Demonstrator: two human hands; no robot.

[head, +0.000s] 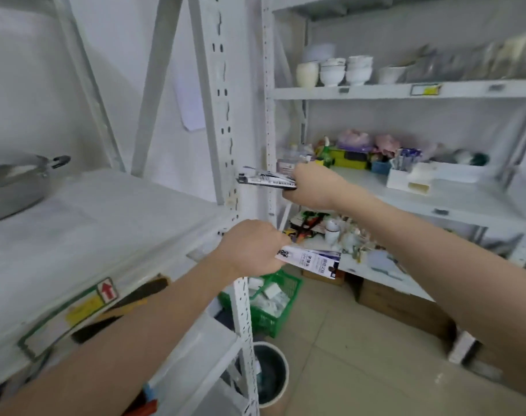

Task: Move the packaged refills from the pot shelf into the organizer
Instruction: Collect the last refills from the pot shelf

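My right hand (311, 187) is closed around a flat packaged refill (266, 179) with dark and white print, held level in front of the white rack post. My left hand (252, 247) grips a second packaged refill (314, 261), a white and blue card pack that sticks out to the right. The pot shelf (99, 223) lies at the left, with a metal pot (12, 187) at its far left edge. A white organizer (405, 178) with several blue-tipped packs standing in it sits on the middle shelf at the right.
White rack posts (222, 115) stand between the two shelving units. Bowls (345, 70) fill the upper right shelf. Cluttered small items sit on the lower right shelves. A green crate (273, 304) and a round bucket (270, 373) stand on the tiled floor.
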